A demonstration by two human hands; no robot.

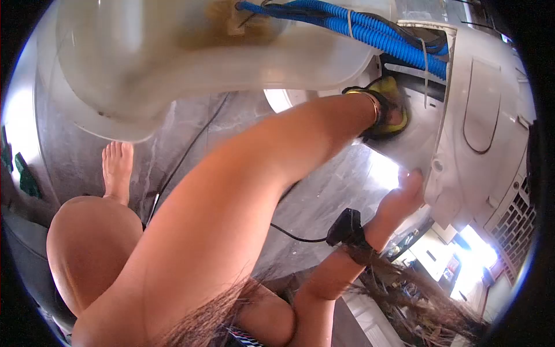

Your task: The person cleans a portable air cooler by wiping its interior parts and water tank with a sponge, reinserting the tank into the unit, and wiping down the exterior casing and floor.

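Note:
My left arm reaches across to a large white appliance, and my left hand (394,113) is at its lower opening. Yellow-and-black material (388,89) that looks like a glove covers much of that hand, with a thin bracelet (374,105) at the wrist. Its fingers do not show clearly. My right hand (409,186) is at the lower edge of the white panel (485,115), where glare and the panel obscure the fingers. A black device (347,228) with a cable is strapped to the right wrist. Above the left hand runs a bundle of blue corrugated hoses (370,37).
A translucent white tub (214,63) overhangs the grey tiled floor (191,124). Black cables (188,147) run across the floor. My bare foot (118,168) and knee (92,243) are at the left. Strands of hair (416,295) cross the lower view.

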